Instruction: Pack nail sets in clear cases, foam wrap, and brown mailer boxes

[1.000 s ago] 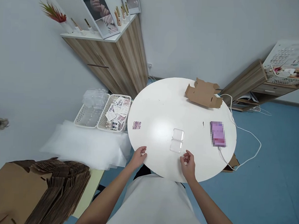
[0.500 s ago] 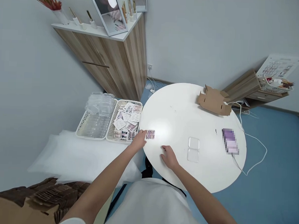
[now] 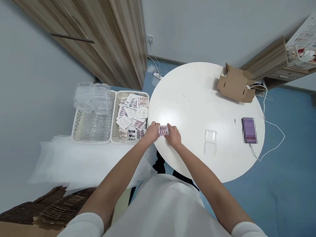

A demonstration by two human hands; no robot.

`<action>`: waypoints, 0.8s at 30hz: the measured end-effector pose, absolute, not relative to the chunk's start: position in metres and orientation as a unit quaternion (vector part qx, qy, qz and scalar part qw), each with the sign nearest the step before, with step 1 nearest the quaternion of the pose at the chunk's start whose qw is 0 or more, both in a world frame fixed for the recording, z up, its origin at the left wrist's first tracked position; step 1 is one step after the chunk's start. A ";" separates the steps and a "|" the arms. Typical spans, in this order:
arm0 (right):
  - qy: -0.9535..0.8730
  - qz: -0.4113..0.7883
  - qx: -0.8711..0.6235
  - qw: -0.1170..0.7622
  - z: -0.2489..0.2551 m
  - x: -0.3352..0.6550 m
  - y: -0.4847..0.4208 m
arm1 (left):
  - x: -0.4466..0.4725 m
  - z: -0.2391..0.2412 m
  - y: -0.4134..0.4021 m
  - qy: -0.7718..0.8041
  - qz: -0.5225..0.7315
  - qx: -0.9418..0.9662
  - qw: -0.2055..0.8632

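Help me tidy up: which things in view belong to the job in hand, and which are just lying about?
Probably belong:
card, held by left hand and right hand
clear case, open
card basket
perhaps cardboard box

Probably lying about:
purple item, pixelated
white cable

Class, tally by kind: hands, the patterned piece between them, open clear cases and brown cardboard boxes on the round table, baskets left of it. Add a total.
Left hand and right hand: 2
Patterned piece: 1
Clear case: 1
Cardboard box: 1
Baskets: 2
Total: 7
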State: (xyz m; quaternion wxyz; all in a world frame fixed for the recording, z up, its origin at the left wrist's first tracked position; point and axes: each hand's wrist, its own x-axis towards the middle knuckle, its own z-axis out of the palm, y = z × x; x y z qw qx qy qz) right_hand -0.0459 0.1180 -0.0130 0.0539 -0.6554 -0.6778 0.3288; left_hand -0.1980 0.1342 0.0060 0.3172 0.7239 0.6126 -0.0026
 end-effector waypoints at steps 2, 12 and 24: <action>-0.679 0.322 -0.658 0.052 -0.013 -0.046 0.117 | -0.199 0.005 0.133 0.614 0.012 0.719 0.325; -0.676 0.337 -0.646 0.111 -0.014 -0.042 0.111 | -0.198 0.001 0.127 0.613 0.064 0.707 0.347; -0.658 0.429 -0.575 0.229 0.005 0.012 0.089 | -0.172 0.019 0.092 0.546 0.194 0.712 0.398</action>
